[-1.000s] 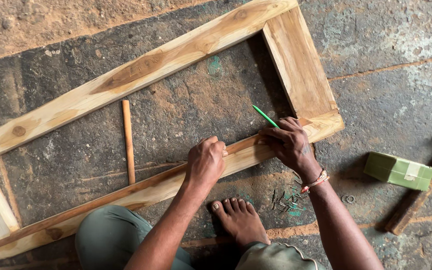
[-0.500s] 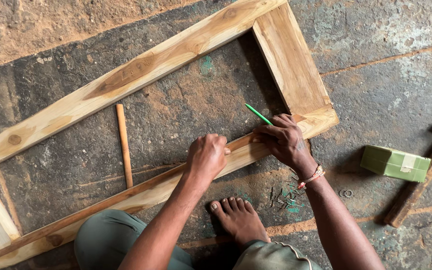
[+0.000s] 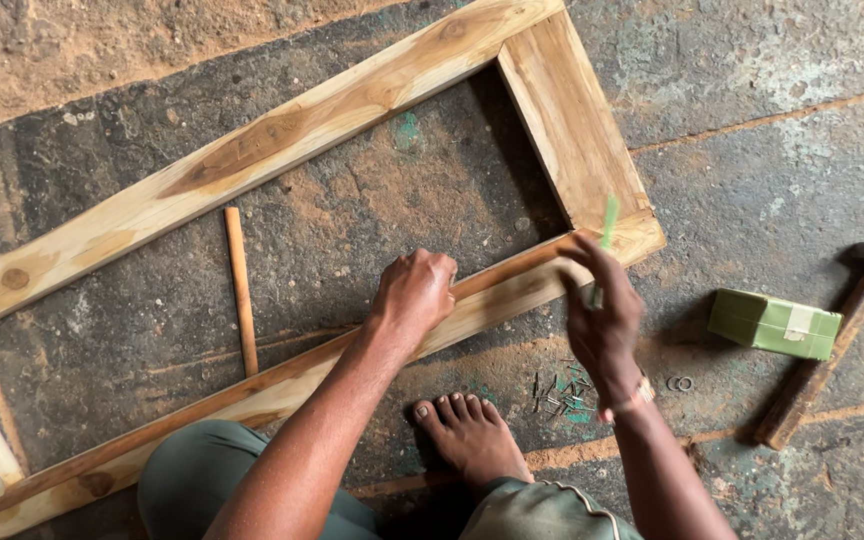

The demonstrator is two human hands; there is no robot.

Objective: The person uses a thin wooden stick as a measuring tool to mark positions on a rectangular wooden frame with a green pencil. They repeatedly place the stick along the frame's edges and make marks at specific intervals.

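A rectangular wooden frame [image 3: 312, 120] lies flat on the stone floor. My left hand [image 3: 414, 292] presses down on a thin wooden strip [image 3: 497, 272] that runs along the frame's near rail. My right hand [image 3: 600, 318] is lifted just above that rail near the right corner and grips a green pencil [image 3: 607, 222], which points up and looks blurred from motion.
A short wooden stick [image 3: 241, 292] lies inside the frame. Several small nails [image 3: 557, 392] are scattered by my bare foot [image 3: 472, 440]. A green box [image 3: 774, 324] and a hammer [image 3: 824, 350] lie on the floor to the right.
My right hand has lifted off the rail and swung the green pencil upright. The left hand stays pressed on the strip.
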